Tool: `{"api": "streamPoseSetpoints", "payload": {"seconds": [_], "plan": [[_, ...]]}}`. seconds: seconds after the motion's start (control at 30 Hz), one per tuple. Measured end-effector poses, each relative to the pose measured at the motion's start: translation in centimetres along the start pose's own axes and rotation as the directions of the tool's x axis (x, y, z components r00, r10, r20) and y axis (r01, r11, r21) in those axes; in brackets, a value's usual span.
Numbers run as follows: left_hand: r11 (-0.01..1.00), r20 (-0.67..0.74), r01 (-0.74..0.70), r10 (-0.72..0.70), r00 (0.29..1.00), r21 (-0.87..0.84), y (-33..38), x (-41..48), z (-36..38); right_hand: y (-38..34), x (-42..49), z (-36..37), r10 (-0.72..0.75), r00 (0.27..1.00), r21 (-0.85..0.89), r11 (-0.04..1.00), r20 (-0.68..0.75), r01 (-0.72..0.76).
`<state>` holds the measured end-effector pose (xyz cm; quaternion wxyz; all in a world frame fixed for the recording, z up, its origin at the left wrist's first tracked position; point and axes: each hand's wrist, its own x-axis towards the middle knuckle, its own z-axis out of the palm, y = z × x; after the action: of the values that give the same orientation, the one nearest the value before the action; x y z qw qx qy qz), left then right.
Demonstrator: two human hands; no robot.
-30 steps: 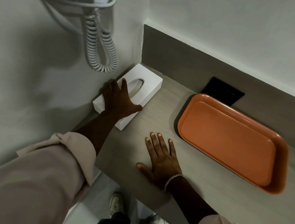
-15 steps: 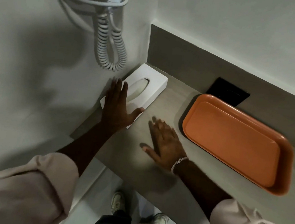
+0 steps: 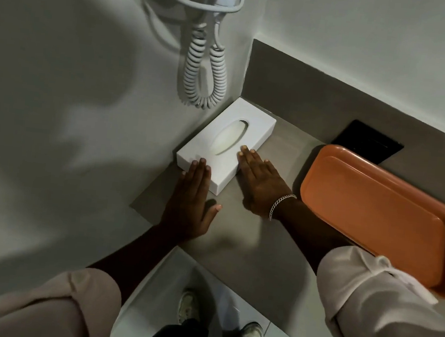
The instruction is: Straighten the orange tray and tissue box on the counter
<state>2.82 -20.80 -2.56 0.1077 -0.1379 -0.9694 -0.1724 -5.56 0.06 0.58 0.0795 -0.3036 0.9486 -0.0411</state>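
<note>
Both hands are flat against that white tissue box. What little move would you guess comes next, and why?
Probably a gentle push with the right hand on the long side of the tissue box, turning it square into the corner while the left hand steadies the near end. The box sits askew to the side wall, and both open hands already touch it. The orange tray lies untouched.

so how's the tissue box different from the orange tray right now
The tissue box is white, a closed block with an oval slot on top; the tray is orange, shallow and open. The box sits tucked into the wall corner with the left hand and right hand against it; the tray lies untouched. Both rest flat on the counter.
</note>
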Motion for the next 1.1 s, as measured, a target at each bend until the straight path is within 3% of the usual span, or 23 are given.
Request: {"api": "streamPoseSetpoints", "payload": {"seconds": [0.77, 1.1], "plan": [[0.991, 0.141, 0.073, -0.089, 0.986, 0.11, -0.2, 7.1, 0.6, 4.0, 5.3, -3.6, 0.063, 0.986, 0.007, 0.998, 0.152, -0.065], [0.992, 0.244, 0.022, -0.052, 0.968, 0.126, -0.3, 7.8, -0.6, 3.0, 5.5, -4.2, 0.166, 0.967, -0.019, 0.986, 0.196, -0.165]]}}
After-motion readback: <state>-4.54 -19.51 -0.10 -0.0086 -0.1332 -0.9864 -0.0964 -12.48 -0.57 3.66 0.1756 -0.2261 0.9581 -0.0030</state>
